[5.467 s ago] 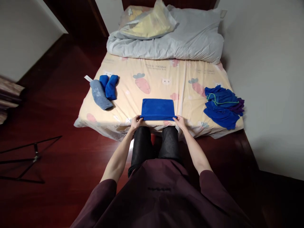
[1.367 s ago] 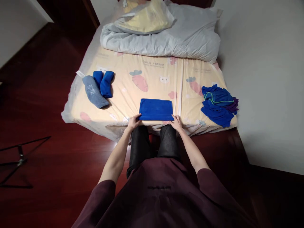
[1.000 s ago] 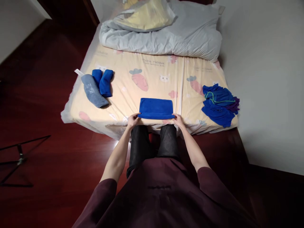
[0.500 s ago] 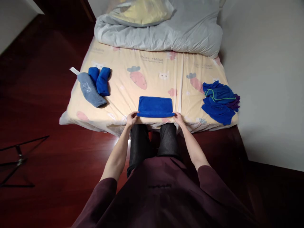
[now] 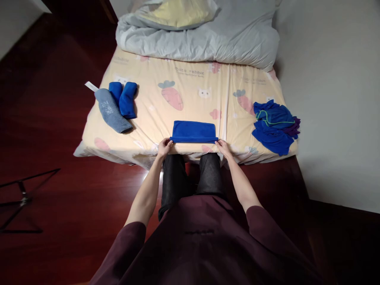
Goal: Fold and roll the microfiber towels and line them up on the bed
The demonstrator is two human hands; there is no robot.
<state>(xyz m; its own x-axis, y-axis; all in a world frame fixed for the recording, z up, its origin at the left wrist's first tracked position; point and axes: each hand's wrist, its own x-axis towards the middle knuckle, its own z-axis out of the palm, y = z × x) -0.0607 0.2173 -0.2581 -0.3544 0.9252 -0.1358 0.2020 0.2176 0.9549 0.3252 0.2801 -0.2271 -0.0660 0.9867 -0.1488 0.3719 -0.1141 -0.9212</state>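
A blue cloth (image 5: 194,128) lies flat near the front edge of the bed, its near edge turned up into a narrow roll. My left hand (image 5: 165,147) pinches the left end of that roll, and my right hand (image 5: 222,147) pinches the right end. Over to the left rest two rolled blue cloths (image 5: 128,100) beside a grey-blue rolled towel (image 5: 112,112) with pale lettering and a white tag. At the right lies a crumpled pile of blue cloths (image 5: 273,126) with some purple and a green edging.
The bed's patterned sheet (image 5: 190,95) carries carrots and rabbit faces. A grey quilt (image 5: 231,35) and a yellow bundle (image 5: 181,14) are at the far end. A wall (image 5: 332,99) stands at the right. Black stand legs (image 5: 23,200) are on the floor at left.
The cloth's near edge has been rolled slightly farther away from me, making the strip beyond the roll a little shorter. Both hands keep their pinch on the ends.
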